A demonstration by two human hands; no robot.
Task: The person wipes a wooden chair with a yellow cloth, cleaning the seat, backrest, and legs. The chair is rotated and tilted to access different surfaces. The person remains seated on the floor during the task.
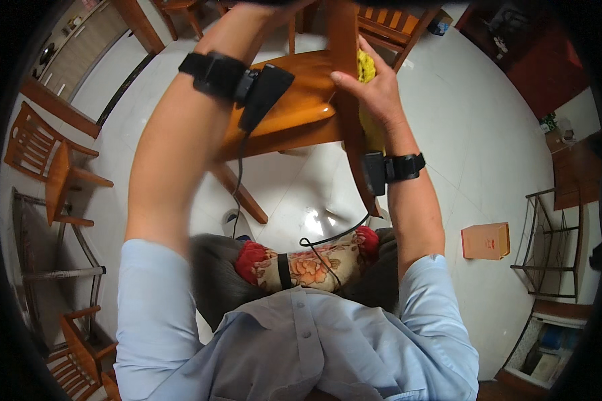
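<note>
A brown wooden chair [286, 120] stands right before me, its seat towards the left and an upright of its back frame nearest my right hand. My right hand [373, 92] presses a yellow cloth [366, 67] against that upright, the thumb lying on the wood's near face. My left arm reaches up over the seat to the top edge of the view, where my left hand is out of sight. Both arms wear black straps with small black devices and cables. A floral cushion with red ends [316, 265] lies across my lap.
Another wooden chair [55, 165] stands at the left, above a metal-framed rack [62, 273]. More chairs are at the lower left and along the top. On the right are an orange box [485, 241] on the tiled floor and a dark metal rack [552, 245].
</note>
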